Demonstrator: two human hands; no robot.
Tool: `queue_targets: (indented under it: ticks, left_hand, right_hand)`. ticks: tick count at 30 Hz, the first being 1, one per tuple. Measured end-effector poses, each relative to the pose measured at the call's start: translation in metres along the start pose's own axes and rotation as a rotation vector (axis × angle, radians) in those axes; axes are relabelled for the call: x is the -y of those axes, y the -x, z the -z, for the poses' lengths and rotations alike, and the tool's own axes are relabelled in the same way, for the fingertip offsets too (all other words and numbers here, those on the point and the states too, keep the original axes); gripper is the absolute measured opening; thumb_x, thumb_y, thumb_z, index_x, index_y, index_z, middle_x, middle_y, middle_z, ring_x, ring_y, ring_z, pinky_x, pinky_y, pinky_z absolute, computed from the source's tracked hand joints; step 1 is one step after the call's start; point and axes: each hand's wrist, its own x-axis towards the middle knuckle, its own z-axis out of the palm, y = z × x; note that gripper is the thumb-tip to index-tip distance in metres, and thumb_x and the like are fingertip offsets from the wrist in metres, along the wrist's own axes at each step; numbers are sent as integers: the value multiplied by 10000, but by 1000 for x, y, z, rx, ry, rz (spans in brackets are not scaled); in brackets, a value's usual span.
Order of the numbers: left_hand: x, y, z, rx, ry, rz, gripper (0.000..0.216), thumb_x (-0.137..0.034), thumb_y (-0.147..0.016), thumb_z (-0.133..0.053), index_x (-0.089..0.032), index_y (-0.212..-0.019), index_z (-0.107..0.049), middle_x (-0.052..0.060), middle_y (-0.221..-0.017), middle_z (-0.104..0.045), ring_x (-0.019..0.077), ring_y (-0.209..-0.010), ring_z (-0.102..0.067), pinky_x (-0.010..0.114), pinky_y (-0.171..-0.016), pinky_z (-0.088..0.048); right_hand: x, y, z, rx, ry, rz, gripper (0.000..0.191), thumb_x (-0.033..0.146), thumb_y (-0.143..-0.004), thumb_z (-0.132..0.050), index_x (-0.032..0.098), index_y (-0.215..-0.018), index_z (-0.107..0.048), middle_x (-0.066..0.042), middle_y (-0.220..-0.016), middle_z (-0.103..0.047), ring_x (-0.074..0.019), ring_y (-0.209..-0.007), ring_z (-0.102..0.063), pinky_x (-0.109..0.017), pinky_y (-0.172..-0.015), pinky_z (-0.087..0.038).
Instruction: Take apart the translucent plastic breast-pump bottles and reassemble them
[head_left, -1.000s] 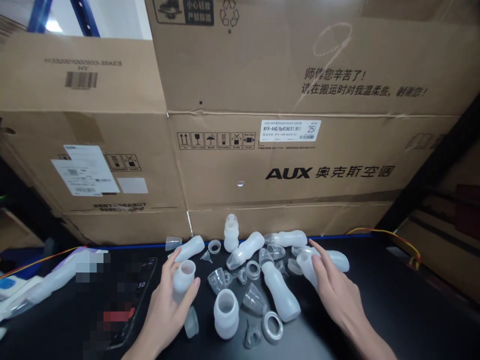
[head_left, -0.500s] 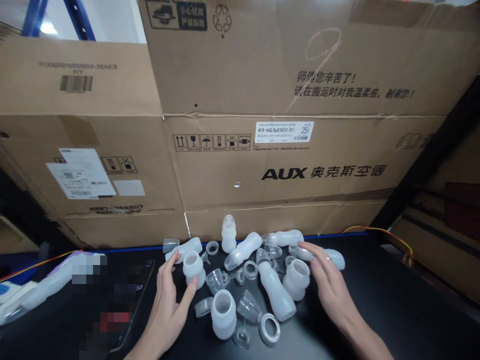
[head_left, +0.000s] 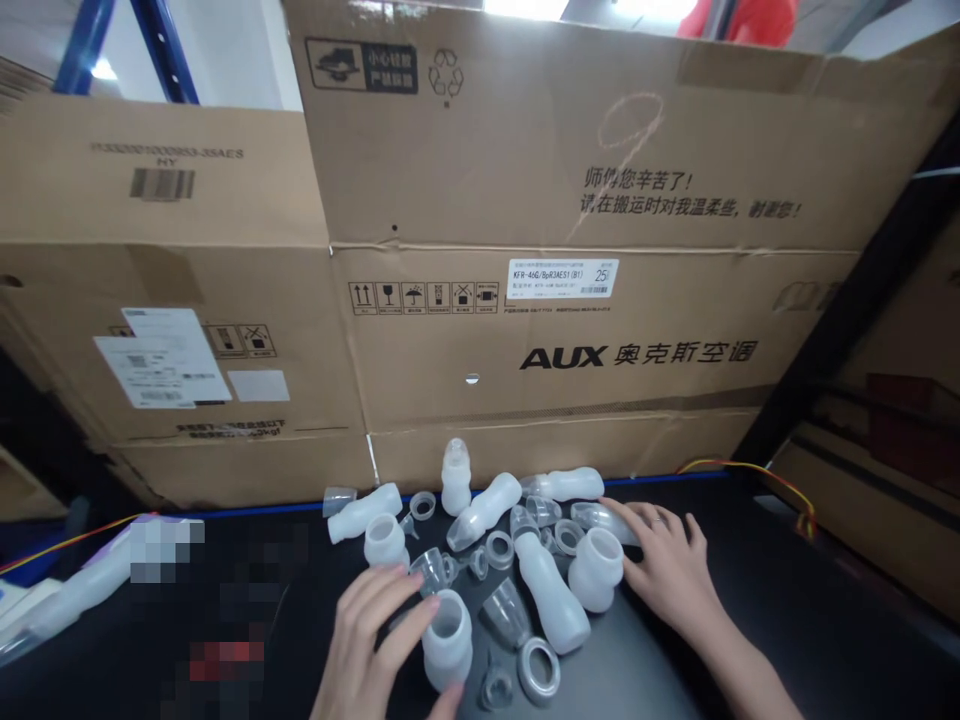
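Observation:
My left hand (head_left: pixel 379 640) is beside an upright, open white baby bottle (head_left: pixel 448 645), its fingers apart and curved around the near-left side. Whether the fingertips press on it, I cannot tell. My right hand (head_left: pixel 671 565) is spread over a lying capped bottle (head_left: pixel 600 517), covering most of it. Its thumb is close to another open upright bottle (head_left: pixel 596 572). Between the hands lie a capped bottle (head_left: pixel 551 595), a clear cap (head_left: pixel 505 610), a screw ring (head_left: pixel 539 670) and a teat (head_left: pixel 496 687). A third open bottle (head_left: pixel 385 542) stands behind my left hand.
Farther back are a standing capped bottle (head_left: pixel 456 480) and several lying bottles, including one at the left (head_left: pixel 365 512). A large cardboard box (head_left: pixel 450 410) walls off the back. Bagged items (head_left: pixel 97 585) lie at far left; a yellow-red wire (head_left: pixel 787 478) runs at right.
My left hand has moved right and nearer, from the back-left bottle to the front one. My right hand has spread its fingers farther over the lying bottle. The camera has tilted slightly up.

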Motion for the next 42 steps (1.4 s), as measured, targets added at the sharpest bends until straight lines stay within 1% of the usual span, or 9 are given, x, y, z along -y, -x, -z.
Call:
queue_targets:
  ticks: [4, 7, 9, 14, 19, 23, 28, 33, 42]
  left_hand:
    - [-2, -1, -7, 101, -18, 122, 537, -185, -910, -707, -305, -1415, -566, 113, -1353, -588, 335, -1306, -569, 483, -1102, -487]
    - [10, -2, -3, 134, -60, 144, 534, -236, -923, -722, -270, -1427, -552, 131, -1396, -556, 340, -1327, -544, 464, -1103, -471]
    - [16, -2, 0, 145, -78, 154, 540, -246, -925, -718, -261, -1433, -537, 137, -1407, -545, 344, -1337, -536, 463, -1103, -459]
    - [18, -1, 2, 172, -78, 191, 526, -236, -953, -684, -266, -1450, -515, 136, -1431, -518, 337, -1370, -504, 458, -1122, -432]
    - [15, -1, 0, 180, -83, 159, 528, -239, -958, -669, -242, -1460, -506, 141, -1430, -505, 329, -1376, -481, 447, -1131, -400]
    - [17, -3, 0, 175, -115, 140, 518, -222, -959, -667, -222, -1454, -514, 144, -1434, -503, 327, -1375, -482, 454, -1135, -376]
    - [21, -3, 0, 180, -149, 108, 485, -222, -959, -666, -213, -1428, -545, 148, -1433, -498, 324, -1357, -479, 451, -1120, -371]
    - [22, -4, -1, 168, -153, 85, 480, -198, -952, -673, -204, -1419, -565, 155, -1440, -499, 336, -1370, -472, 467, -1126, -354]
    - [23, -7, 3, 107, -94, 17, 389, -110, -936, -669, -209, -1312, -650, 133, -1360, -591, 326, -1336, -503, 476, -1118, -354]
  right_hand:
    - [6, -4, 8, 7, -31, 5, 464, 469, -974, -461, 253, -1311, -694, -115, -1245, -759, -366, -1248, -660, -678, -1226, -274]
    - [9, -4, 17, 18, -66, -47, 509, 547, -1030, -398, 246, -1362, -640, -104, -1314, -740, -341, -1107, -730, -527, -1003, -542]
    - [12, -5, 23, 36, -111, -124, 533, 605, -1038, -381, 281, -1382, -628, -85, -1315, -749, -348, -1071, -749, -475, -876, -581]
    - [26, -11, 41, 175, -180, -311, 623, 779, -986, -382, 388, -1370, -678, -55, -1043, -837, -430, -1075, -761, -488, -828, -560]
    - [34, -13, 50, 249, -279, -348, 601, 817, -953, -428, 474, -1369, -694, -15, -1123, -841, -425, -1151, -745, -477, -849, -566]
    - [31, -6, 44, 189, -334, -365, 609, 790, -975, -396, 414, -1356, -687, -17, -1091, -839, -401, -1110, -755, -467, -862, -564]
    - [23, 0, 32, -3, -392, -212, 543, 702, -962, -486, 298, -1287, -648, -45, -1260, -786, -332, -1039, -765, -412, -870, -565]
    - [29, -5, 40, 72, -348, -305, 547, 747, -968, -461, 376, -1314, -667, -5, -1070, -838, -355, -1035, -779, -408, -822, -563]
    - [28, -8, 44, 163, -298, -397, 707, 707, -1014, -272, 383, -1639, -347, -32, -1185, -811, -395, -1054, -768, -475, -839, -524]
